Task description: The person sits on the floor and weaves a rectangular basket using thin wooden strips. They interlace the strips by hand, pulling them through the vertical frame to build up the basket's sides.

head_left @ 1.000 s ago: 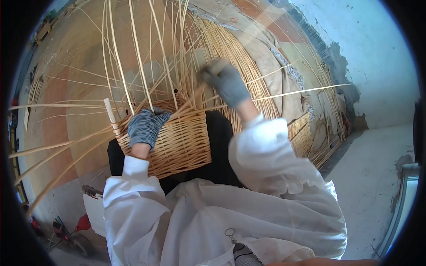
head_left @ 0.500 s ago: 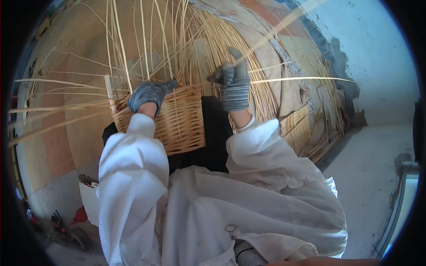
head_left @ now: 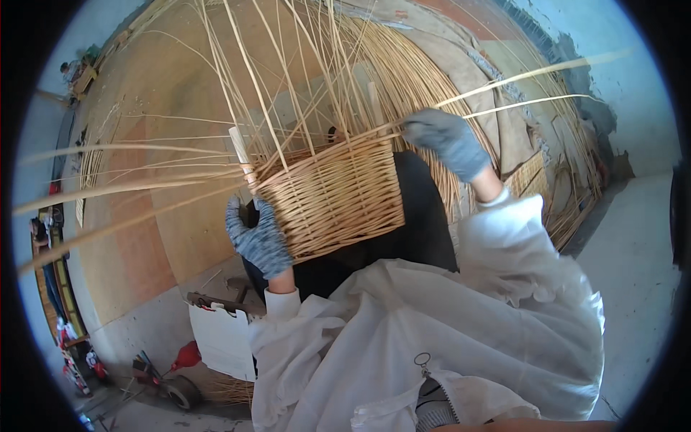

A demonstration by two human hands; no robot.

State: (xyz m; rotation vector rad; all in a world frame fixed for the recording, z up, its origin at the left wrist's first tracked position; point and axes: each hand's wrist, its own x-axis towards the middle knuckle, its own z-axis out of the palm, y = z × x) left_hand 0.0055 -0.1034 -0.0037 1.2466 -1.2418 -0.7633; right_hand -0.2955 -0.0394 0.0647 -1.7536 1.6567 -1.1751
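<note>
A half-made wicker basket (head_left: 338,198) rests across my dark-clad legs, its front wall facing me. Long upright willow stakes rise from it, and a thick pale corner stick (head_left: 240,151) stands at its left end. My right hand (head_left: 450,144), in a grey knit glove, is closed on willow rods (head_left: 385,129) at the rim's right end. Two pale rods (head_left: 533,77) stick out beyond that hand to the right. My left hand (head_left: 260,234), gloved alike, is beside the basket's lower left side, with a gap between thumb and fingers and nothing visible in it.
Loose rod ends (head_left: 129,183) reach far out to the left. Behind the basket lies a big bundle of willow rods (head_left: 410,65), with a woven panel (head_left: 527,175) to the right. At lower left are a white board (head_left: 222,342) and a small wheel (head_left: 183,392).
My left hand has left the middle of the rim and come down to the basket's left side. My right hand has turned over at the right corner. The basket sits farther right in view.
</note>
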